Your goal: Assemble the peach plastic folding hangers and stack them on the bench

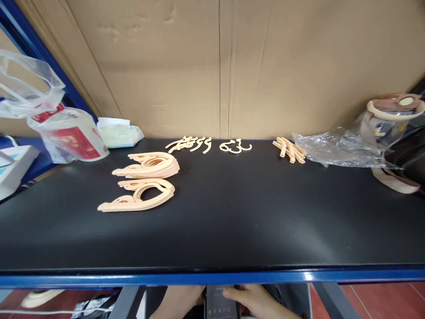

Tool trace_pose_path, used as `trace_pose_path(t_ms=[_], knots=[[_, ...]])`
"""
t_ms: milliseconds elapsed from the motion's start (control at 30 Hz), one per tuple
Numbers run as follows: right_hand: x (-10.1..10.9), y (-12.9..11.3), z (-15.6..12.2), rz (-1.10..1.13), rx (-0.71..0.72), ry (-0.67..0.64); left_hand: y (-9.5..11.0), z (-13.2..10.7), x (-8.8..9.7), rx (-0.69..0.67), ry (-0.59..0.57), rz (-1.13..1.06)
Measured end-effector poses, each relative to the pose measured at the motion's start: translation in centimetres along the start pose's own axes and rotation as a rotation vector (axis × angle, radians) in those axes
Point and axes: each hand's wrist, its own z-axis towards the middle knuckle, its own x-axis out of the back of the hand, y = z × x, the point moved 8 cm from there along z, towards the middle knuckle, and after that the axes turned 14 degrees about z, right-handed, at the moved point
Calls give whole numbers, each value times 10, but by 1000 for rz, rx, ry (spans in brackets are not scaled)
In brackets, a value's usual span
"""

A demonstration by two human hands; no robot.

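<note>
Phone (221,305) sits below the bench's (212,278) front edge, right hand (252,301) grasping it, left hand (181,301) steadying; best held level with both.

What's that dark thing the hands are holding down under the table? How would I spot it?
Find the long black table with its blue front edge, then look just below that edge, at the bottom middle of the picture. There the left hand and right hand hold a phone: a dark, flat slab with faint writing, unlike the pale peach plastic pieces lying on the tabletop.
</note>
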Motion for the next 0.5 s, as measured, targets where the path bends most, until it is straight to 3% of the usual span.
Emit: trace_pose_path(t_ms=[167, 500], knots=[[-1, -7, -2, 26, 48, -14, 4, -3, 4, 15, -8, -53], [-3, -24, -5, 24, 164, -39, 1, -11, 11, 200, -16, -394]])
